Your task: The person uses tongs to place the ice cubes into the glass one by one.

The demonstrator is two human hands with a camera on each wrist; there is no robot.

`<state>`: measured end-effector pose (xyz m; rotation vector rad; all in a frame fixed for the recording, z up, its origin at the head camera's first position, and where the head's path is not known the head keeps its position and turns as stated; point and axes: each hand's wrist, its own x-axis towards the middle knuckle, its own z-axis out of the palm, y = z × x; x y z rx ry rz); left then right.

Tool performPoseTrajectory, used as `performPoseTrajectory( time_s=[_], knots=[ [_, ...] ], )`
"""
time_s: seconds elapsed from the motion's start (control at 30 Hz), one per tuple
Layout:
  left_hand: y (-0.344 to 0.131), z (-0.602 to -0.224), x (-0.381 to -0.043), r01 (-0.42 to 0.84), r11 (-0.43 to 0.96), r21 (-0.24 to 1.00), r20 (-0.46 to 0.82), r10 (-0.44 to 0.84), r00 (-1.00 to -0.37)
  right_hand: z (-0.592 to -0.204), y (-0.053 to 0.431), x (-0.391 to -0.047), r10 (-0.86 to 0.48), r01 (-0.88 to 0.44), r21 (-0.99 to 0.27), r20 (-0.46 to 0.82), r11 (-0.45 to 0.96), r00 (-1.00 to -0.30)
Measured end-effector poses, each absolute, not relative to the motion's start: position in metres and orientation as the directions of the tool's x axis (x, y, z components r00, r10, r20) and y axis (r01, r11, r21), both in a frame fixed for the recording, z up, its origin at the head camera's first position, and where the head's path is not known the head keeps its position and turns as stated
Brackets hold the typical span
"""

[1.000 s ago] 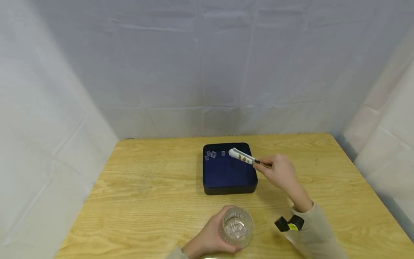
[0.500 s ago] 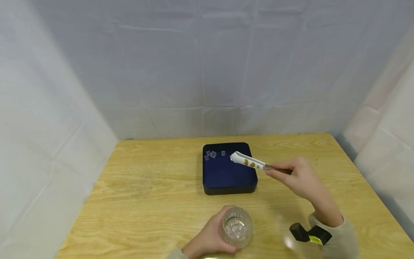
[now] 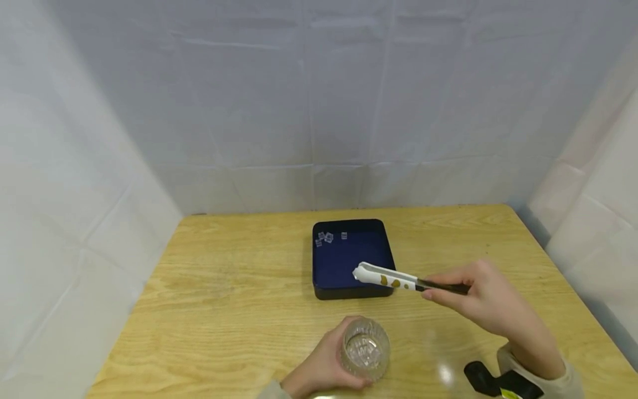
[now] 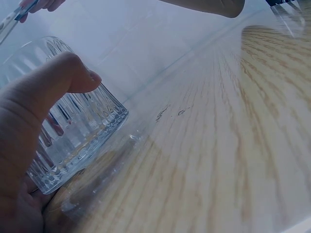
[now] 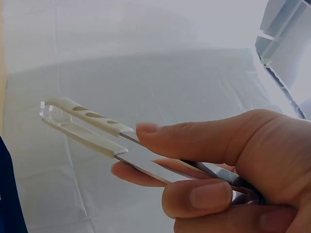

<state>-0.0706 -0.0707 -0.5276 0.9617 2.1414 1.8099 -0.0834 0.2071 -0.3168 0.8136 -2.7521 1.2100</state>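
The table stretches from the tray's edge to the glass the left hand grips; the right hand pinches tongs.

A yellowish wooden table fills the lower part of the head view, its grain running mostly from side to side and its far corners rounded. Beyond its far edge hangs a pale back sheet, creased by upright folds and a level crease low down. A whiter left sheet and a right sheet flank the table, both wrinkled. A patch of glare shines near the front, and a tiny dark speck shows toward the far right. In the left wrist view, small dark marks dot the glossy wood.
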Motion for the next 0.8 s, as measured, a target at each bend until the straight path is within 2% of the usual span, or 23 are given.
performPoseTrajectory(
  time_s=[0.37,0.7,0.8],
  knots=[
    [-0.070,-0.527,-0.071,0.344,0.067,0.937,0.244,0.580,-0.778,-0.324,0.214,-0.072,-0.585,-0.521,-0.707,0.186,0.478,-0.789],
    [-0.069,-0.527,-0.069,0.349,0.054,0.936,0.252,0.588,-0.768,-0.329,0.220,-0.070,-0.672,-0.534,-0.699,0.103,0.475,-0.733],
    [-0.069,-0.526,-0.070,0.356,0.055,0.933,0.257,0.590,-0.765,-0.330,0.220,-0.070,-0.701,-0.562,-0.691,0.113,0.454,-0.705]
  ],
)
